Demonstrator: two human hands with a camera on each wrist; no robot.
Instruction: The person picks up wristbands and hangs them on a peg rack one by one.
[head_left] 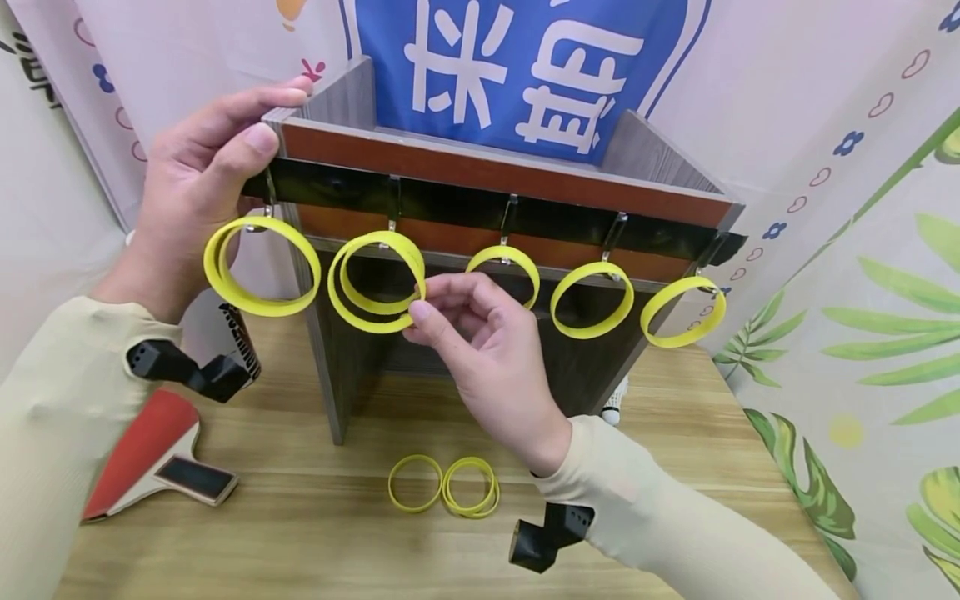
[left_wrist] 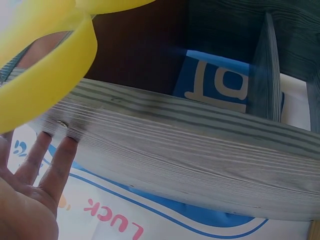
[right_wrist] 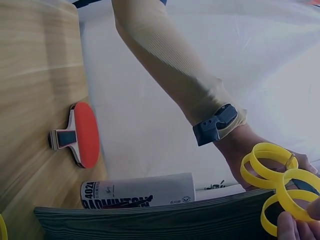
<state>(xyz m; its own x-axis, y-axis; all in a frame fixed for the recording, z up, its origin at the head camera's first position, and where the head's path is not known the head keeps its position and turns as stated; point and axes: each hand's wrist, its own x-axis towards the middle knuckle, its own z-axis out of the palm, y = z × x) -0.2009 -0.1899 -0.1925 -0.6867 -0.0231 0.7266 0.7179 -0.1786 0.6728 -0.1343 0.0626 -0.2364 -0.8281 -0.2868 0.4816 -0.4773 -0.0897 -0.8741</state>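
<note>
My left hand [head_left: 197,158] grips the upper left corner of a grey wood-grain stand [head_left: 333,358]; in the left wrist view its fingertips rest against the side panel [left_wrist: 190,155]. My right hand [head_left: 498,358] pinches the right edge of a yellow ring [head_left: 341,312] at the second hook from the left. Another ring hangs behind it on that hook [head_left: 393,208]. Two overlapping yellow rings [head_left: 281,307] hang on the leftmost hook, by my left wrist. Single rings hang from the hooks farther right, such as the end ring [head_left: 686,340].
Thin yellow rings [head_left: 415,507] lie on the wooden table [head_left: 300,550] before the stand. A red table tennis paddle [head_left: 146,446] lies at left, near a badminton tube [right_wrist: 145,192] beside the stand. A shuttlecock [head_left: 613,408] sits at the right. Printed curtains [head_left: 862,250] surround the table.
</note>
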